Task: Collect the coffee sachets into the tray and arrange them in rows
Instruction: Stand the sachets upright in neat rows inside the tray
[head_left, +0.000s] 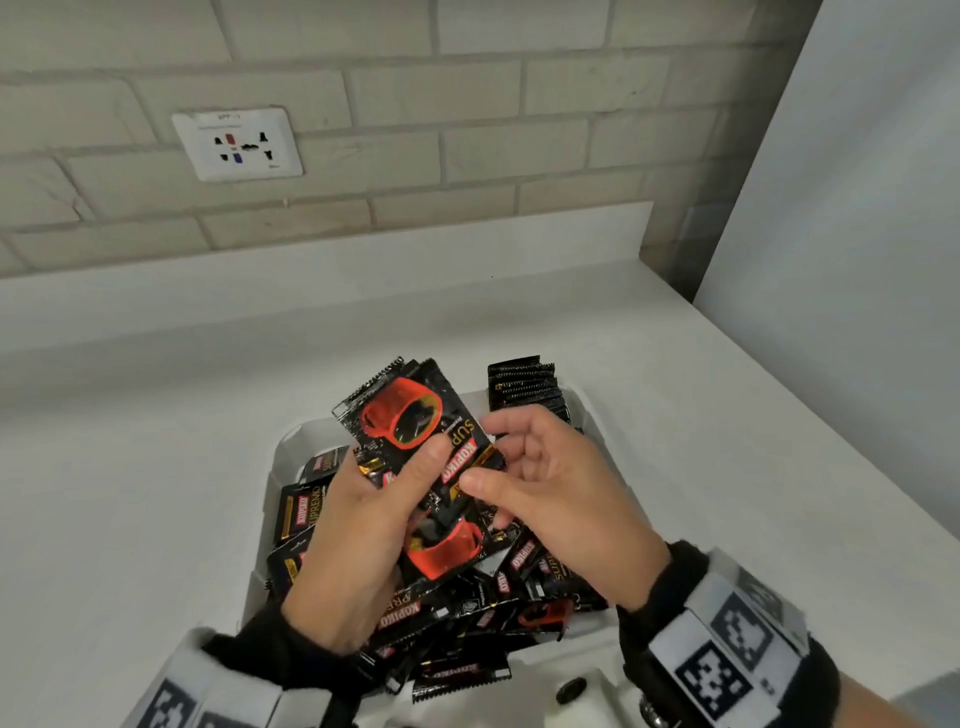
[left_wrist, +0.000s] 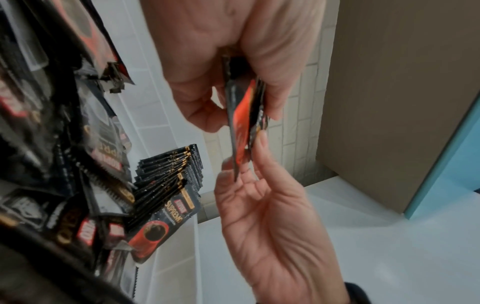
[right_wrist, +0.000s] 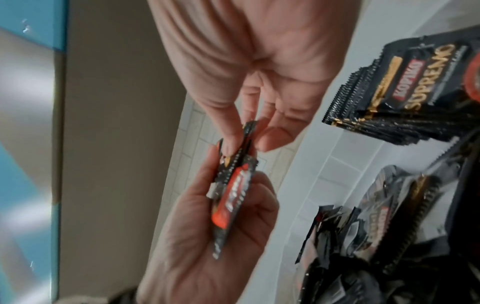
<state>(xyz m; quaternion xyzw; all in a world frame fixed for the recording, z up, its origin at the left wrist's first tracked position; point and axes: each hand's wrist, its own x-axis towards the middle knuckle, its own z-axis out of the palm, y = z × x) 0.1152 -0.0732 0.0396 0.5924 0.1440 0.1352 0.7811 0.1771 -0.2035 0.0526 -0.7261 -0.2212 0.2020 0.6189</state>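
My left hand (head_left: 410, 483) grips a small stack of black-and-red coffee sachets (head_left: 415, 415) above the white tray (head_left: 291, 441). My right hand (head_left: 511, 457) pinches the stack's right edge between thumb and fingers. In the right wrist view, the right hand (right_wrist: 246, 135) nips a sachet's serrated end while the left hand (right_wrist: 233, 195) holds the stack (right_wrist: 231, 191) from below. Seen from the left wrist, the left hand (left_wrist: 239, 98) clamps the sachets (left_wrist: 242, 115) edge-on. A neat row of standing sachets (head_left: 524, 384) fills the tray's far right corner. Loose sachets (head_left: 493, 587) lie piled in the tray.
The tray sits on a white counter (head_left: 130, 467) against a brick wall with a socket plate (head_left: 239, 145). A tall white panel (head_left: 857, 208) stands at the right, beyond the counter's edge. A small dark round fitting (head_left: 571, 690) shows near the front.
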